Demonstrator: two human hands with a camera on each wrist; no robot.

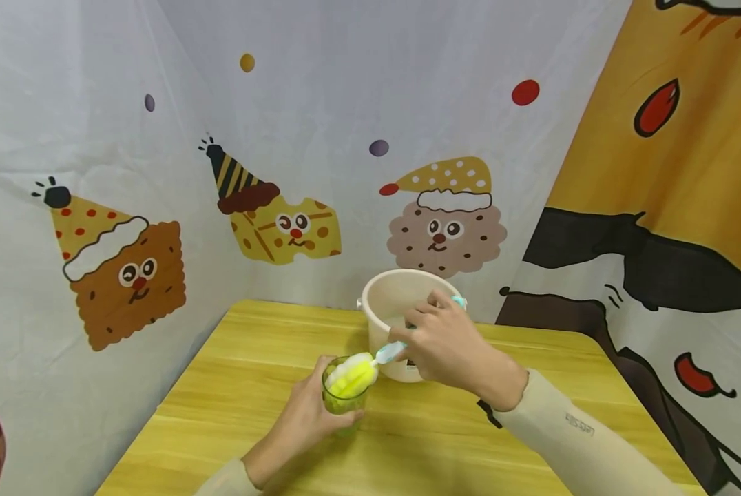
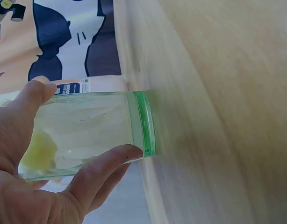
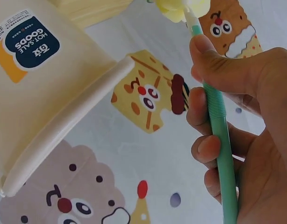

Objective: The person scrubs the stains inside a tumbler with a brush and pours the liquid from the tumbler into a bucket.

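My left hand (image 1: 311, 413) grips a clear green glass (image 2: 92, 130) round its side, over the table. In the left wrist view the fingers and thumb lie along the glass, with its thick green base near the wood. My right hand (image 1: 447, 341) holds a sponge bottle brush by its turquoise handle (image 3: 218, 126), fingers wrapped round it. The brush's yellow and white sponge head (image 1: 353, 375) sits at the mouth of the glass, partly inside it. Through the glass wall, a yellow blur of the sponge (image 2: 39, 151) shows near the rim end.
A white bucket (image 1: 379, 303) stands behind the hands on the wooden table (image 1: 265, 344), close to the right hand. It carries a label (image 3: 33, 42) on its side. A curtain (image 1: 321, 89) with cartoon prints hangs behind and beside the table.
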